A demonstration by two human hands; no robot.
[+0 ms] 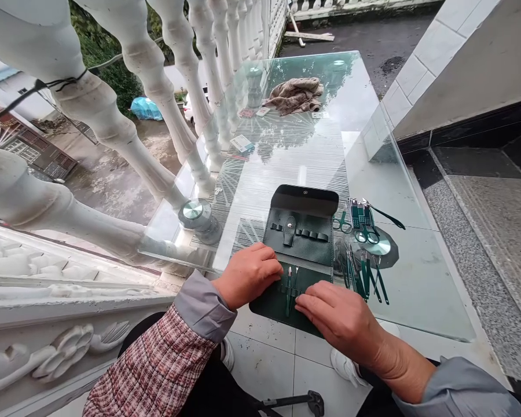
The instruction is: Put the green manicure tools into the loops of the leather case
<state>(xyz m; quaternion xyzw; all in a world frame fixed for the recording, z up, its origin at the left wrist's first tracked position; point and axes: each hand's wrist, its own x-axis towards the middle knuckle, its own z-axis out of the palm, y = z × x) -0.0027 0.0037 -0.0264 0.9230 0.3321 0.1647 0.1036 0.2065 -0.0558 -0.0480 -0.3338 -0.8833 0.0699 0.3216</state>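
A dark green manicure case (298, 251) lies unfolded on the glass table, its lower flap at the near edge. Two slim green-handled tools (289, 292) stand in elastic loops on that flap. My left hand (249, 275) is closed at the flap's left edge, fingers curled over it. My right hand (342, 318) is pinched at the loops on the flap's right side; whatever is between its fingertips is hidden. Right of the case lie green nail clippers (361, 214), small scissors (342, 223) and several slim green tools (367, 278).
The glass table (425, 295) extends away from me beside a white balustrade (143, 69). A brown cloth (296, 95) lies at its far end, and a small white-and-blue box (242, 143) at the left. A round metal-capped table leg (194, 209) shows under the glass.
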